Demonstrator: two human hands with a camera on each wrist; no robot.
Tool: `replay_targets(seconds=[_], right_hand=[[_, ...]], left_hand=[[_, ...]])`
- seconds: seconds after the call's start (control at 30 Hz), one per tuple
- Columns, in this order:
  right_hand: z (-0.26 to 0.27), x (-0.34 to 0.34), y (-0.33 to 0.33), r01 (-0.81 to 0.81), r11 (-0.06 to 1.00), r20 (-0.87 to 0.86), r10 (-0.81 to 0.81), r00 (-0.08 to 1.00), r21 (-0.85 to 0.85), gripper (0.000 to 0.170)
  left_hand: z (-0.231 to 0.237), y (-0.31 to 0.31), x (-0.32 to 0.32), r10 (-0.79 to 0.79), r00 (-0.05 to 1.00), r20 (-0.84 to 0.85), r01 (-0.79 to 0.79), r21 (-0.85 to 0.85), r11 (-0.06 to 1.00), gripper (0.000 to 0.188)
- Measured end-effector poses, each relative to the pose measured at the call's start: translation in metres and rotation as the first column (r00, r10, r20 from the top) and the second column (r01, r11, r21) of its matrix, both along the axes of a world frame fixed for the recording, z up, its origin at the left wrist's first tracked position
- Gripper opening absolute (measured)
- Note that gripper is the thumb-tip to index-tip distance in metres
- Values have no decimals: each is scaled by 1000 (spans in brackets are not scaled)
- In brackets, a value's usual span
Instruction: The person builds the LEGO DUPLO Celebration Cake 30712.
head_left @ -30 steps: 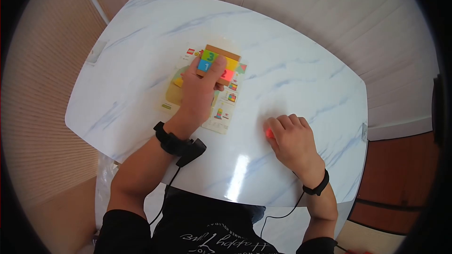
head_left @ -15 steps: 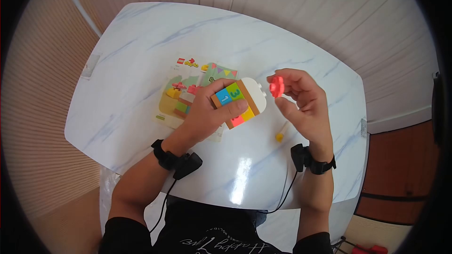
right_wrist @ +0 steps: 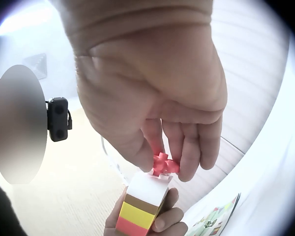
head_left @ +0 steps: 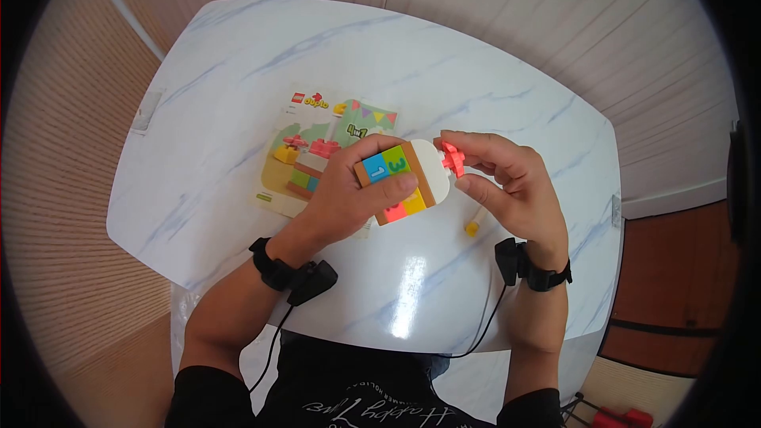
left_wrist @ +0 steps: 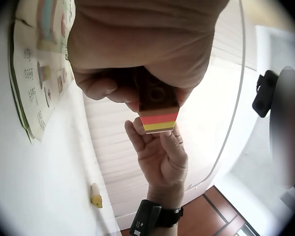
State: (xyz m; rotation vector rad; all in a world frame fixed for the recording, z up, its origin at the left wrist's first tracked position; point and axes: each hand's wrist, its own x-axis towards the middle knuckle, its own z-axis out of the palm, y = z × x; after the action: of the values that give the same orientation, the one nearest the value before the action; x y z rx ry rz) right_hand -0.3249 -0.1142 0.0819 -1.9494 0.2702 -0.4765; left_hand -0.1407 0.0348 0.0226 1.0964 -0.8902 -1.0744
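Observation:
The left hand grips a block stack with brown, blue, green, red and yellow layers and a rounded white end, held tilted above the table. The thumb lies across its numbered face. At the studs of the white end, the right hand pinches a red flower-shaped piece between thumb and fingers. In the right wrist view the red piece meets the white block; whether it is pressed on fully, I cannot tell. The left wrist view shows the stack's hollow brown underside.
An instruction booklet lies on the marbled table, partly under the left hand. A small yellow and white piece lies on the table below the right hand. Cables run from the wrist cameras over the table's front edge.
The right hand picked up the red piece from the table and brought it to the white end. The left hand lifted the stack off the booklet, turned it and moved it right.

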Motion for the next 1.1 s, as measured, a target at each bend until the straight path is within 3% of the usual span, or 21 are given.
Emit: replay_targets(seconds=[0.17,0.3,0.37,0.43,0.5,0.57,0.63,0.9,1.0,1.07,1.1], right_hand=[[2,-3,-4,-54,998,-14,55,998,28,46],[12,-9,1,30,998,-37,-28,999,49,50],[12,-24,-11,172,978,-128,-186,974,-114,52],[6,-40,-20,172,962,-163,-209,964,-213,46],[2,-49,-17,91,918,-385,-250,888,-386,40],[-11,-52,-5,80,902,-399,-265,878,-423,35],[-22,-56,3,-11,768,-294,-232,927,-641,32],[-32,-60,13,-169,688,-404,-194,894,-705,32],[-29,-56,9,-54,741,-312,-215,926,-669,29],[-15,-53,7,245,877,-238,-364,901,-414,28],[-12,-48,4,344,852,-121,-419,900,-395,24]], left_hand=[[0,0,-2,-6,1000,6,6,-12,1000,39],[4,1,-4,21,999,-48,-23,-29,999,40],[5,0,-6,50,995,-81,-53,-28,998,40],[4,-1,-5,131,971,-200,-140,-33,990,43],[-3,-4,2,148,969,-199,-152,-7,988,43],[-11,-9,4,210,939,-272,-207,39,978,42],[-14,-11,3,234,927,-294,-230,47,972,42],[-4,-13,14,388,861,-329,-393,55,918,45],[-8,-14,30,414,836,-360,-452,-24,892,43],[-5,-17,27,441,830,-343,-475,-19,880,39],[-3,-17,26,463,824,-327,-495,-16,869,34]])
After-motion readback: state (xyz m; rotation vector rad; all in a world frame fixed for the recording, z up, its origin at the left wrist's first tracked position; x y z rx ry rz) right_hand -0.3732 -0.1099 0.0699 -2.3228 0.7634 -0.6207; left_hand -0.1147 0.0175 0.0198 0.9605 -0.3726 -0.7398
